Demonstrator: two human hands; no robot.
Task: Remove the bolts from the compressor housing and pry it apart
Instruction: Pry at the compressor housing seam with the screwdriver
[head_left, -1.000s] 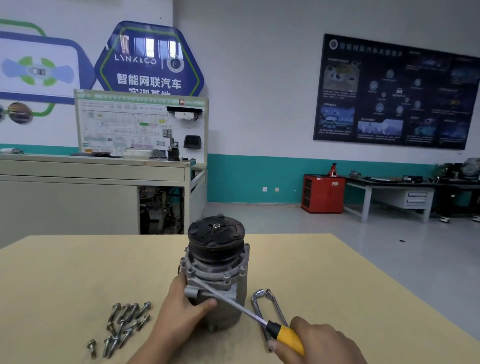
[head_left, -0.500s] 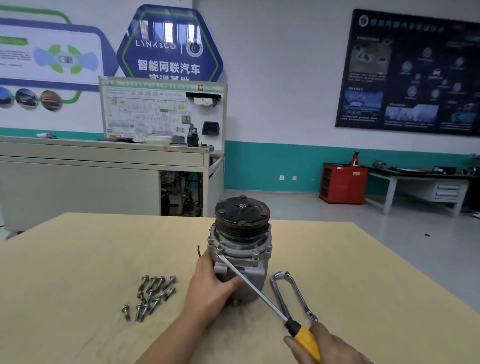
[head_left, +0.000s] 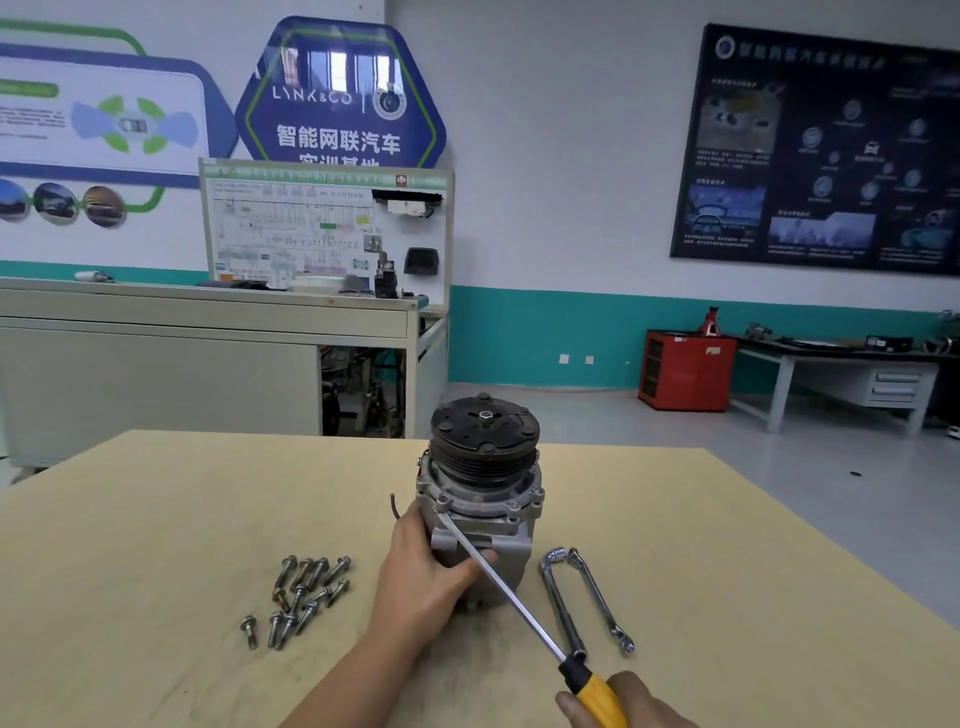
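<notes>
Compressor (head_left: 483, 499): one, upright mid-tabletop (head_left: 156, 519), pulley up.
Left hand (head_left: 423, 577): fingers wrapped round the compressor's housing.
Right hand (head_left: 641, 701): fingers grip one screwdriver (head_left: 520, 608), tip at the housing seam.
Bolts (head_left: 301, 597): about twelve, loose, left of the compressor.
Wrenches (head_left: 562, 603): two, lying to its right.

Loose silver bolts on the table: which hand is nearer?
Left. The left hand grips the grey compressor beside the bolts; the right hand holds the yellow-handled screwdriver farther right.

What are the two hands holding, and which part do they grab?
The left hand wraps round the lower silver body of the compressor. The right hand holds the screwdriver by its yellow handle.
</notes>
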